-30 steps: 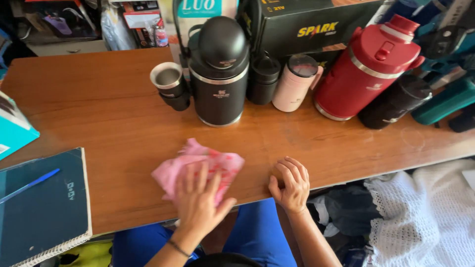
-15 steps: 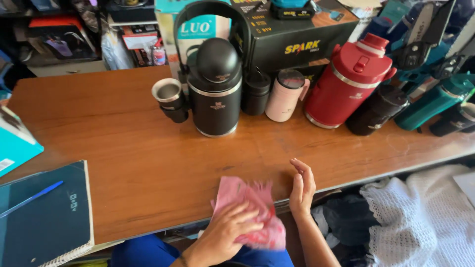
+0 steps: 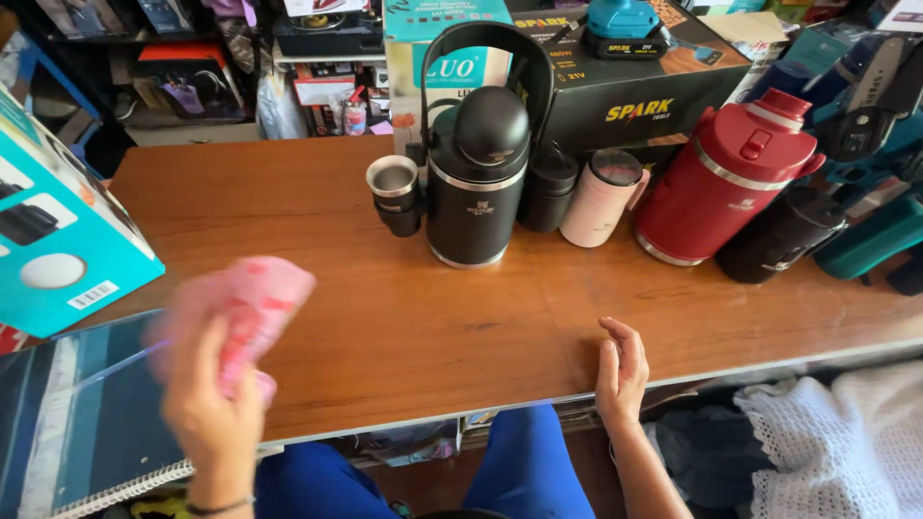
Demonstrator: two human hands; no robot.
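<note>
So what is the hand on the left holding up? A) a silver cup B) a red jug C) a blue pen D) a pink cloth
D: the left hand has its grip on a soft pink cloth, blurred and lifted above the brown wooden table, while the big red plastic jug stands untouched at the back.

A table [image 3: 336,221] runs left to right. Along its back edge stand a cup [image 3: 394,192], a large jug [image 3: 478,183], two tumblers [image 3: 577,192], another jug [image 3: 721,187] and a flask [image 3: 781,235]. Boxes [image 3: 615,82] sit behind. A notebook [image 3: 87,413] lies front left, a box [image 3: 53,240] behind it.
</note>
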